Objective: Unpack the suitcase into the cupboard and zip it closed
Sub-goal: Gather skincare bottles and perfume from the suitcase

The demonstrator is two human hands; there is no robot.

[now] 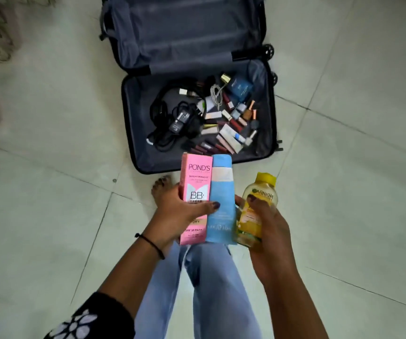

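**Q:** What were the hands carrying?

**A:** The left hand (pixel 185 209) gripped a box (pixel 194 177) and a tube (pixel 221 192) side by side, its thumb pressed across both. The right hand (pixel 268 223) was curled round a bottle (pixel 260 192).

**Q:** And the suitcase?

**A:** The suitcase (pixel 133 133) lay open on the floor (pixel 50 192) just beyond a bare foot (pixel 160 187). Cables (pixel 172 123) and cosmetics (pixel 224 126) sat loose in its near half. The cupboard was out of view.

**Q:** What might have gone wrong?

**A:** With one thumb pinning two items, the smooth tube could have slipped out on the way. Zipping early would have shut the rest inside, and a stray cable near the rim could have snagged the zip.
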